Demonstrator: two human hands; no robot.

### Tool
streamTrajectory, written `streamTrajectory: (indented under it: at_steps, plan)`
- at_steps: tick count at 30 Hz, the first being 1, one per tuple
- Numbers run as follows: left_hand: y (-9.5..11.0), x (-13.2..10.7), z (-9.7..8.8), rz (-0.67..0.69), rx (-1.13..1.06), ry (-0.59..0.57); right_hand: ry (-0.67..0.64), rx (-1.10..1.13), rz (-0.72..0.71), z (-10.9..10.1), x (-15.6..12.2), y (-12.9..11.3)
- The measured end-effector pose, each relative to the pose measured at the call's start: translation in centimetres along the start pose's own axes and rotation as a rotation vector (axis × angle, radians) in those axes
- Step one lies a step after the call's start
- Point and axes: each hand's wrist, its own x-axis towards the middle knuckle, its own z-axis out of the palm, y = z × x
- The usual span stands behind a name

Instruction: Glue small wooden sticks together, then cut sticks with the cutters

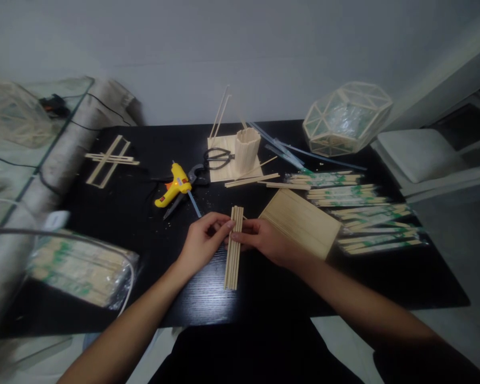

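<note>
Between my two hands is a narrow bundle of pale wooden sticks (233,261), lying lengthwise toward me above the black table. My left hand (206,237) grips its upper left side with thumb and fingers. From the right, my right hand (264,240) pinches the same bundle a little below its top. Whether the sticks are glued together I cannot tell. Beyond my left hand lies a yellow glue gun (176,185) with a glue stick in its back end. A flat wooden panel (304,221) rests just past my right hand.
A stick-walled cup (247,152) stands on a square wooden base (224,173), black-handled scissors (218,156) beside it. Packets of sticks (348,194) lie at right, a larger wrapped pack (80,266) at left. A geometric frame (348,118) stands back right; crossed sticks (110,160) lie back left.
</note>
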Motion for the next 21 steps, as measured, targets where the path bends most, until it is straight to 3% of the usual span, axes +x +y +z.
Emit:
streamTrajectory:
  at_steps: [7,21]
  plan:
    - [0.48,0.34,-0.04,-0.099,-0.144,-0.049,-0.011,-0.052,-0.002,0.12,-0.07,-0.14]
    - [0.76,0.38,-0.17,-0.122,-0.183,-0.04,-0.035,-0.085,0.021,0.48,-0.34,-0.44]
